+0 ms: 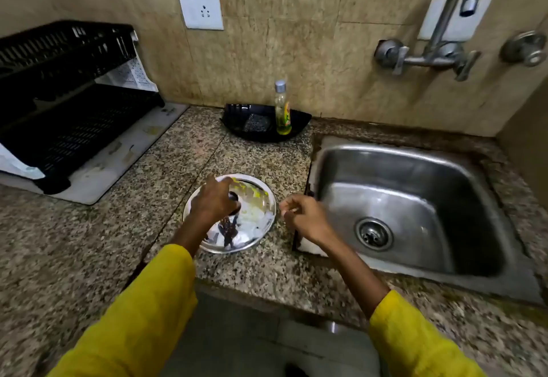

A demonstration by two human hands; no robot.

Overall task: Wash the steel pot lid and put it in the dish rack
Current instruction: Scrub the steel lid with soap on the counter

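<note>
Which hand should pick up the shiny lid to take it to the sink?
Probably the left hand: it is already over the steel pot lid, at its dark knob. The right hand hovers beside the lid near the sink, holding nothing.

1. There is one view only, from a camera worn on the person's head, so no second view shares any part of the scene.
2. It looks forward and steeply down over a granite counter (89,243), with both yellow sleeves reaching in from the bottom edge.
3. It faces the tiled wall (311,50), which fills the top of the frame.
4. The dish rack (59,104) sits at far left, the sink (415,199) at right.
5. The wide lens bends straight edges near the borders, and the counter lies close below.
</note>
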